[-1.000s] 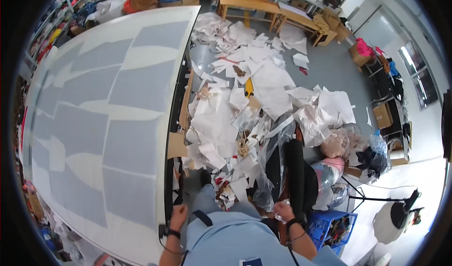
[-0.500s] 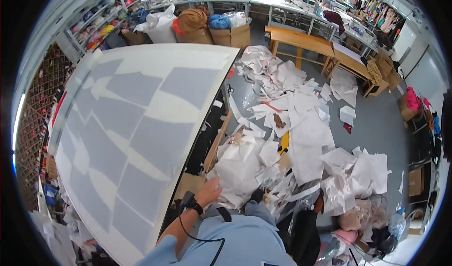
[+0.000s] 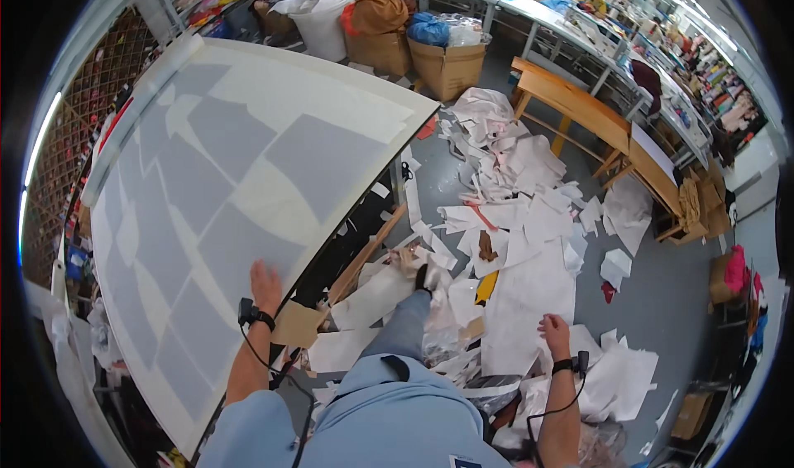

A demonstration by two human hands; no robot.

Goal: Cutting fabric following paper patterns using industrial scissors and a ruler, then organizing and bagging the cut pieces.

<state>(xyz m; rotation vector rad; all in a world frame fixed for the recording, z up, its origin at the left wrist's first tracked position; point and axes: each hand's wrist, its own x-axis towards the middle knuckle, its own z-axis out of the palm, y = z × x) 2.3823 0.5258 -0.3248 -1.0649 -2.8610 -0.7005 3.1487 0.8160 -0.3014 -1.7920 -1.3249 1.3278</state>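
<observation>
Both hands are out and open from where I watch: my left hand (image 3: pixel 265 286) lies flat on the sheet (image 3: pixel 223 195), my right hand (image 3: pixel 556 334) hangs free, holding nothing.

That white sheet with grey panels covers the table (image 3: pixel 395 163), its long axis running from near-left away to the upper right. Paper scraps (image 3: pixel 513 220) litter the grey floor (image 3: pixel 678 286); cardboard boxes (image 3: pixel 445 64) and a wooden bench (image 3: pixel 571 104) stand beyond.
</observation>
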